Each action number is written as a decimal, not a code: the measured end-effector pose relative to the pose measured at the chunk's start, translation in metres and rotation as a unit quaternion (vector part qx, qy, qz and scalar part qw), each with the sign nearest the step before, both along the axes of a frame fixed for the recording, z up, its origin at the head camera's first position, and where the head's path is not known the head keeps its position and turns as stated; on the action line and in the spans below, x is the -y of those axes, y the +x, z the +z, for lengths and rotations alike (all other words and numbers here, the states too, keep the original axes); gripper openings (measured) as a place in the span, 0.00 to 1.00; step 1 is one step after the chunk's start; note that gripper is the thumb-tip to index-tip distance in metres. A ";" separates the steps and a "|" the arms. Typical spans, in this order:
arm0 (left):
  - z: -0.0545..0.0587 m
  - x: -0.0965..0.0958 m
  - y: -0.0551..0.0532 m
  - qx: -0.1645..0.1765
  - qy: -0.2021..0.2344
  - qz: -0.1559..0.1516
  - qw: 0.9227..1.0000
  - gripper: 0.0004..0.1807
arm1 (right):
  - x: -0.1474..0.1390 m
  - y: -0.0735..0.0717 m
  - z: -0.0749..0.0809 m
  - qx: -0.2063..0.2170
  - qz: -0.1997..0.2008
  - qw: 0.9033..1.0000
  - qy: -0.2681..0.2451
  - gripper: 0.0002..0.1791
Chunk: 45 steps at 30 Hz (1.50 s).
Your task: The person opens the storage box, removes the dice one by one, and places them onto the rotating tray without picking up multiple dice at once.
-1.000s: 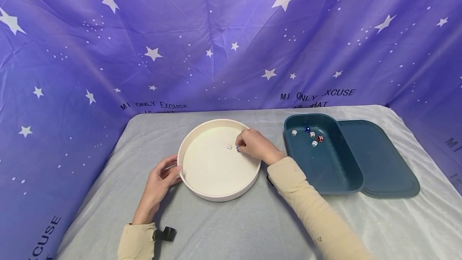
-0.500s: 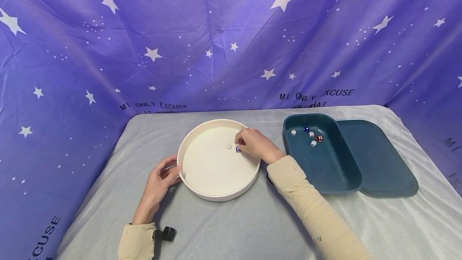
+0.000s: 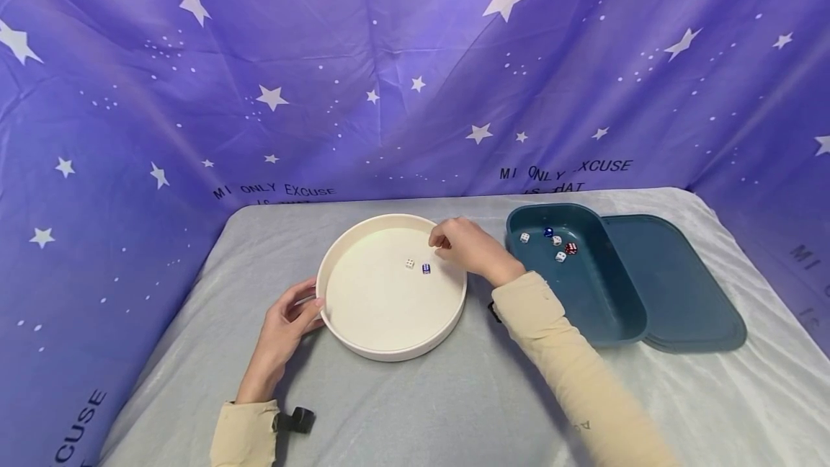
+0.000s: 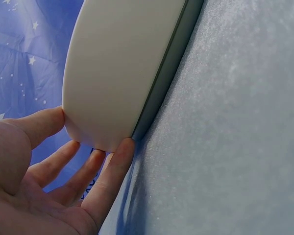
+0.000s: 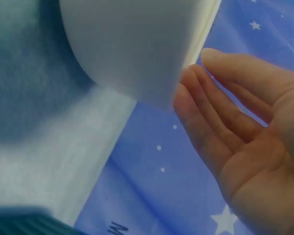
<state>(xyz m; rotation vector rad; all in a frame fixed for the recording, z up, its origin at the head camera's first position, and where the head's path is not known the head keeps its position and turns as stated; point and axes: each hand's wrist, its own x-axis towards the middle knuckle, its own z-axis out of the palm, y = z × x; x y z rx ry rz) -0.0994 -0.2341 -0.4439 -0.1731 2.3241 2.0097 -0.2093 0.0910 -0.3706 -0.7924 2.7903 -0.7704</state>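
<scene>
A round cream tray point(image 3: 389, 312) with a low wall lies on the cloth. Inside it, toward the far right, a white die point(image 3: 410, 264) and a blue die point(image 3: 426, 269) sit close together. My left hand point(image 3: 282, 326) touches the tray's left side; the left wrist view has the thumb at the rim and fingertips against the outer wall point(image 4: 122, 63). Over the tray's far right rim is my right hand point(image 3: 472, 249), just beyond the blue die. Between its loosely bent fingers point(image 5: 201, 127) no die shows.
Right of the tray stands a dark teal box point(image 3: 599, 301), holding several dice, among them a red die point(image 3: 570, 248) and another blue die point(image 3: 547, 232). A matching flat lid point(image 3: 687, 287) lies beyond its right side. Purple starry fabric point(image 3: 363, 56) hangs behind the table.
My right hand lets go of the blue die, leaving it beside the white one, and moves back and right toward the rim. The left hand keeps its place on the tray.
</scene>
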 end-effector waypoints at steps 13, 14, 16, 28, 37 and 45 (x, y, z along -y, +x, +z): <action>0.001 0.001 0.002 -0.001 -0.001 0.002 1.000 0.28 | -0.028 0.001 0.020 -0.012 -0.022 1.000 -0.015 0.08; 0.001 0.001 0.002 -0.001 -0.001 0.002 1.000 0.28 | -0.030 0.001 0.021 -0.014 -0.022 1.000 -0.017 0.08; 0.001 0.001 0.002 0.001 -0.004 0.002 1.000 0.28 | -0.035 0.001 0.023 -0.015 -0.026 0.999 -0.016 0.09; 0.002 0.001 0.002 0.004 -0.011 0.003 1.000 0.29 | -0.062 0.000 0.023 -0.020 -0.052 0.998 -0.018 0.09; 0.001 -0.001 -0.001 0.003 -0.006 0.005 1.000 0.29 | -0.084 0.001 0.021 -0.010 -0.078 0.997 -0.009 0.10; 0.000 -0.001 0.000 -0.001 -0.005 0.001 1.000 0.28 | -0.099 0.001 0.019 -0.005 -0.088 0.996 -0.013 0.11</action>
